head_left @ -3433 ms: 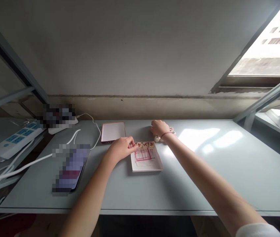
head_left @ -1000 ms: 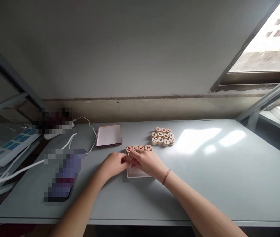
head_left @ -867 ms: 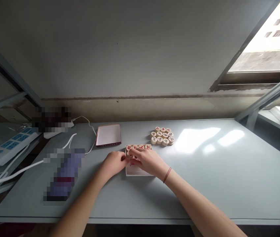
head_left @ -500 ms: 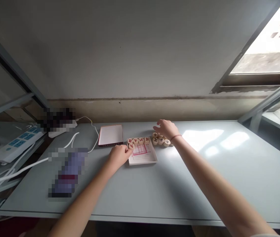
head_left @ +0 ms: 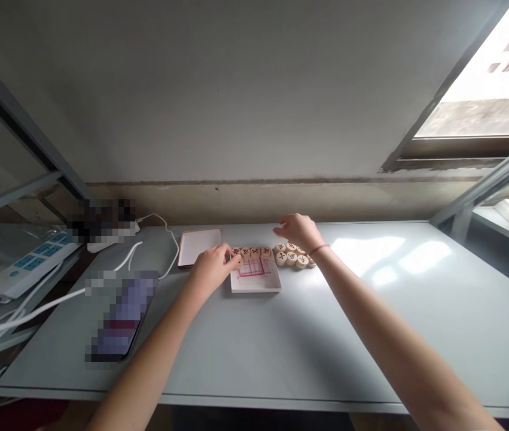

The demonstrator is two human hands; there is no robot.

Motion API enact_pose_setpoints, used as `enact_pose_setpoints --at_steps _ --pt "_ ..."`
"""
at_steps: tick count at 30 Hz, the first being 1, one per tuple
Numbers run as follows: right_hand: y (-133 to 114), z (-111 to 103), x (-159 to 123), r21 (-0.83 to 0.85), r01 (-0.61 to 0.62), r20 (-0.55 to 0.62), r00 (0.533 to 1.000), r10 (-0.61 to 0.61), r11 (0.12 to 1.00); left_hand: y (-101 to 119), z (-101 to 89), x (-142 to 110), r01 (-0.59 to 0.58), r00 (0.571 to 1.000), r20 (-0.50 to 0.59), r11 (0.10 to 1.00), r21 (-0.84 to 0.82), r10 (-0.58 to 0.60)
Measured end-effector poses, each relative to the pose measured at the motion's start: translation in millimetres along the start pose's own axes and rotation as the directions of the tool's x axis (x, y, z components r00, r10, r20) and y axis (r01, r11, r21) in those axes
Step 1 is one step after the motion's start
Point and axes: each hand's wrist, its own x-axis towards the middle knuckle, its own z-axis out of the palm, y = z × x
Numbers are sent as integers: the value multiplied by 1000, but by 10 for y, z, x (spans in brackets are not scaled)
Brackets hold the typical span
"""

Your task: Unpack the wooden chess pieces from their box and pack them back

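Observation:
A shallow white box tray (head_left: 258,285) with a pink printed grid on its bottom lies mid-desk. Along its far side stands a row of round wooden Chinese chess pieces (head_left: 255,252) with red characters. My left hand (head_left: 212,267) is at the tray's left side, thumb and forefinger closed about a chess piece in the near-left spot, which they mostly cover. To the right, my right hand (head_left: 299,231) hovers over the far part of a cluster of loose chess pieces (head_left: 292,257) with dark characters. Its fingers are apart, and nothing shows in them. The hand hides the cluster's back pieces.
The box lid (head_left: 198,242) lies inside up behind my left hand. At left are a phone (head_left: 124,317), white cables (head_left: 68,293) and a power strip (head_left: 32,263) with blue sockets. A wall (head_left: 254,200) rises behind the grey desk (head_left: 245,347).
My right hand left the tray and moved to the far right, over the loose pieces. A chess piece now sits in the tray's second row at left. My left hand shifted up to it.

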Motion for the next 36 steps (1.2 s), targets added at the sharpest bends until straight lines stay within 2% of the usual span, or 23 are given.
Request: enact_pose_setpoints --at_steps 1,2,4,7,10,18,22,26,29,32,36 --pt "-39 6 -106 169 52 -4 999 -53 984 36 -20 9 -85 996 -39 995 -54 83" --pt "-78 27 -224 365 91 10 995 -102 926 74 -18 19 -172 984 -74 979 -113 164" --pt "-140 112 -463 616 117 61 979 -196 779 140 50 31 -322 945 -133 920 -222 299" --pt "-176 278 -740 792 113 54 966 -253 601 184 237 18 -446 895 -187 833 -328 406" --pt "-160 369 -853 834 75 56 974 -219 546 153 376 -22 -493 870 -228 793 -359 438" --pt "-84 386 -807 839 121 -59 989 -133 530 11 364 -25 -422 891 -306 861 -284 335" --pt "-92 412 -840 830 106 -44 991 -125 548 28 419 8 -443 881 -239 890 -111 408" --pt "-119 413 -884 776 158 -68 983 -168 611 54 464 12 -387 906 -160 920 59 392" --pt "-113 456 -886 648 274 -132 959 -250 710 40 448 -2 -346 925 -122 931 118 360" --pt "-114 534 -873 433 414 -195 910 -365 800 -6 401 -14 -296 944 -105 944 143 312" --pt "-178 630 -854 200 480 -171 876 -452 854 -79 347 -13 -229 965 -95 961 154 245"
